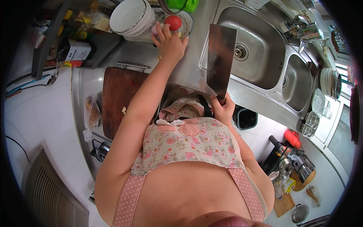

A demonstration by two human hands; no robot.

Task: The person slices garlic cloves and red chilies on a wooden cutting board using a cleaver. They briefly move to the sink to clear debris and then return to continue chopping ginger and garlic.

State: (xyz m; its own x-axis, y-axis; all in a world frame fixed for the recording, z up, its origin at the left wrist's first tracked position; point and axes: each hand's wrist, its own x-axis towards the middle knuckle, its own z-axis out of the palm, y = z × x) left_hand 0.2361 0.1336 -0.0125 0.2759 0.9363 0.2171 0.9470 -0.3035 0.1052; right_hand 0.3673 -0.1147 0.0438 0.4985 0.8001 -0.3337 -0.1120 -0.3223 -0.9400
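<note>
My left hand (171,44) reaches over the near edge of a rectangular patterned plate (190,24), fingers spread. Its fingertips partly cover a pale pinkish, round item (154,29), and contact is unclear. Just beyond the fingers lies a red tomato (173,22). My right hand (223,109) grips the handle of a broad-bladed cleaver (221,56), its blade over the counter and the sink's near-left edge. To the left, a brown wooden cutting board (116,96) bears pale pieces, perhaps garlic (124,110), partly behind my left forearm. Small yellowish bits (159,57) lie beside my left wrist.
Stacked white bowls (127,17) stand left of the tomato. A double steel sink (255,34) is at right. Bottles (76,51) fill a dark rack at upper left. A plastic bag (91,113) lies left of the board. A bin (247,118) stands below the counter.
</note>
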